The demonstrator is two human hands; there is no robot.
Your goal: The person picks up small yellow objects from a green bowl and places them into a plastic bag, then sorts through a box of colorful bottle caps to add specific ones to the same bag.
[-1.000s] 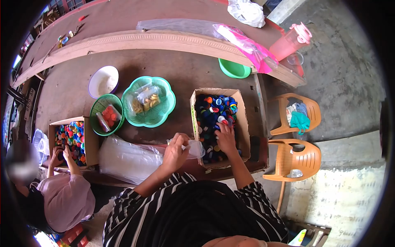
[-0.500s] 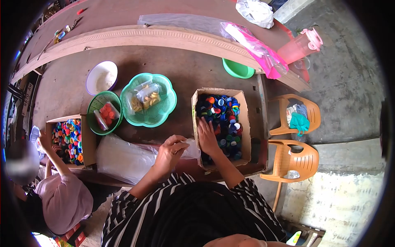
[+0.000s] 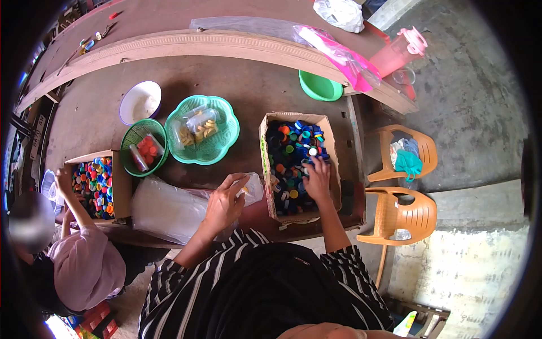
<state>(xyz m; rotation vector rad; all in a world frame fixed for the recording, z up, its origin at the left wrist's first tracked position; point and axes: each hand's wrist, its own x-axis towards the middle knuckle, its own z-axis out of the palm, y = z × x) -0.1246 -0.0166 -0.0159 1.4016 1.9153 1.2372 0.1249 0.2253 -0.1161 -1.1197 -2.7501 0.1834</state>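
My left hand point(image 3: 224, 204) is closed on the edge of a clear plastic bag point(image 3: 255, 191), just left of a cardboard box point(image 3: 266, 169). Something small and yellow shows in the bag by my fingertips. The box is full of bottle caps point(image 3: 289, 193), mostly blue, with green, red, white and yellow ones among them. Over the right part of the box, my right hand point(image 3: 318, 179) reaches down onto the caps with its fingers apart. Its fingertips touch the caps, and no cap is plainly gripped. A stack of flat clear plastic bags point(image 3: 164, 212) lies left of my left forearm.
A green flower-shaped basket point(image 3: 230, 148) holds bags of yellow caps; a darker green basket point(image 3: 127, 164) holds bagged red ones. Beyond are a white bowl point(image 3: 131, 107) and a green basin point(image 3: 322, 87). At left, another person point(image 3: 87, 265) reaches toward a second cap box point(image 3: 119, 195). Orange chairs point(image 3: 415, 217) stand right.
My right hand has moved from the box's left side to the right, over the caps, and its fingers have spread. The bag at my left hand is now more opened out, with something yellow in it.
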